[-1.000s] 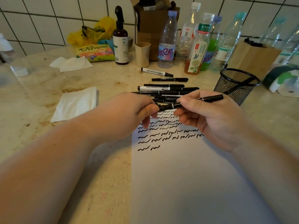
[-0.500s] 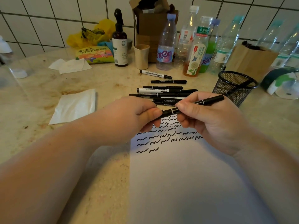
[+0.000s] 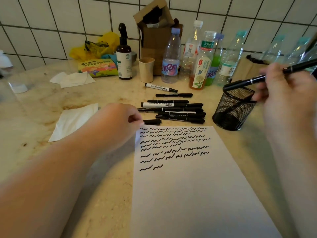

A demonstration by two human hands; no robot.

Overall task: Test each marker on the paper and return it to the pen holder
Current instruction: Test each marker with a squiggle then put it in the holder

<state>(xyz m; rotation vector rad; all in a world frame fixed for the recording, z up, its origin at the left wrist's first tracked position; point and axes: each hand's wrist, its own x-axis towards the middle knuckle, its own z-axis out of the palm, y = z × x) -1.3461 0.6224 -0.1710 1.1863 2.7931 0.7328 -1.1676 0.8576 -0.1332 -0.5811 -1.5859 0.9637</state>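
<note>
Above the mesh pen holder, at the right of the head view, my right hand pinches a black marker, its low end just over the rim. My left hand grips another marker lying at the top edge of the paper, beside the pile of markers on the counter.

- A brown pump bottle stands upright at the back of the worktop, with a beige cup just to its right.
- An open cardboard box sits behind the cup, against the tiled wall.
- Plastic bottles cluster beside the box, among them a clear water bottle and an orange tea bottle.
- A colourful snack packet lies in front of a yellow bag.
- A white folded tissue lies flat at left, and crumpled tissues lie further back.
</note>
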